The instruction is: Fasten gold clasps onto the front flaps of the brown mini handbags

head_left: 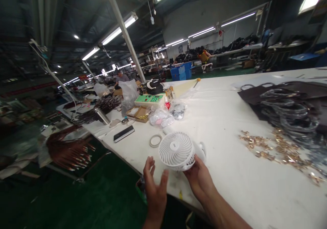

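A small white fan [176,150] with a round slatted grille is tilted up toward me over the near edge of the table. My right hand [199,178] grips its housing from the right side, thumb up along the rim. Behind that hand the fan's white base or clip [201,151] shows in part. My left hand [155,184] is just left of the fan, fingers raised and spread apart from the thumb, holding nothing. A roll of tape [155,140] lies flat on the table behind the fan's left side.
On the white table [219,120] are a black-and-white box [124,134], plastic bags [160,116], an open carton [138,113] and a green-panelled machine [150,99]. To the right lie gold metal fittings [278,143] and plastic-wrapped loops [288,109]. Brown straps [68,149] hang at left.
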`<state>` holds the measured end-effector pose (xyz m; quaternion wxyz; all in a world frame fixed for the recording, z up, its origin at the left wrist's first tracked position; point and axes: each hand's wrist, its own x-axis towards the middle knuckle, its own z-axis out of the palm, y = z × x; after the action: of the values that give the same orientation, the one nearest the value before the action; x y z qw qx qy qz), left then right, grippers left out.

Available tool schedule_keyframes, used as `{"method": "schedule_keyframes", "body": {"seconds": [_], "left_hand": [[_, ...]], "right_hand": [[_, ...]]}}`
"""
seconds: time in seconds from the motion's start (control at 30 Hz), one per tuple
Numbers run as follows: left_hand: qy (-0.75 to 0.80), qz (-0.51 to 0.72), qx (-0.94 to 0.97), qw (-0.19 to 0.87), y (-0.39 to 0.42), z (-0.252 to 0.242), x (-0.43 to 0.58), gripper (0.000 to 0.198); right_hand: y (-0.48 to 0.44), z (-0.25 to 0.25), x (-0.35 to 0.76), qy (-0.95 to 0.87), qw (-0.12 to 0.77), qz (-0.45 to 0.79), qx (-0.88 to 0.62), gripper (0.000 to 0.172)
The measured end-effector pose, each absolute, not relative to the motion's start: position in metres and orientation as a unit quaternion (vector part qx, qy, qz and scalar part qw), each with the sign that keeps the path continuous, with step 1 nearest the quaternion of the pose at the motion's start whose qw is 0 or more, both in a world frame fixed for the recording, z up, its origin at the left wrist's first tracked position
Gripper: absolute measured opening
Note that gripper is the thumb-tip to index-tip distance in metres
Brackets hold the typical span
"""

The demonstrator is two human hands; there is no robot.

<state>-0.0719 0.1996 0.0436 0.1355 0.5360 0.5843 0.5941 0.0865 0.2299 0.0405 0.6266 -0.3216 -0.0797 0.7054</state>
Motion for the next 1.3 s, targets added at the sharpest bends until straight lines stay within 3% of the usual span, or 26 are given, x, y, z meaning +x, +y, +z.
{"method": "schedule_keyframes", "body": {"seconds": [0.1, 0.2, 0.33, 0.47, 0.63, 0.83, 1.3], "left_hand": [[0.586, 0.586, 0.382, 0.408, 0.214, 0.060, -0.065, 0.068], [0.541, 0.528, 0.395, 0.522, 0.241, 0.089, -0.048, 0.064], [0.515, 0.520, 0.431, 0.528, 0.290, 0.122, -0.029, 0.060], [0.474, 0.482, 0.522, 0.520, 0.337, 0.138, -0.030, 0.075], [0.363, 0.407, 0.598, 0.587, 0.367, 0.136, -0.049, 0.069], [0.336, 0.413, 0.536, 0.655, 0.384, 0.112, -0.083, 0.061], [0.334, 0.483, 0.474, 0.655, 0.372, 0.076, -0.090, 0.076]], "right_hand": [[0.235, 0.044, 0.092, -0.091, 0.648, 0.680, -0.331, 0.026], [0.239, 0.044, 0.095, -0.086, 0.641, 0.693, -0.318, 0.027], [0.235, 0.043, 0.099, -0.114, 0.583, 0.735, -0.328, 0.033], [0.214, 0.046, 0.115, -0.172, 0.510, 0.749, -0.387, 0.049], [0.204, 0.045, 0.156, -0.334, 0.530, 0.546, -0.556, 0.056], [0.244, 0.031, 0.177, -0.465, 0.525, 0.404, -0.588, 0.093], [0.321, -0.044, 0.161, -0.656, 0.433, 0.277, -0.552, 0.078]]}}
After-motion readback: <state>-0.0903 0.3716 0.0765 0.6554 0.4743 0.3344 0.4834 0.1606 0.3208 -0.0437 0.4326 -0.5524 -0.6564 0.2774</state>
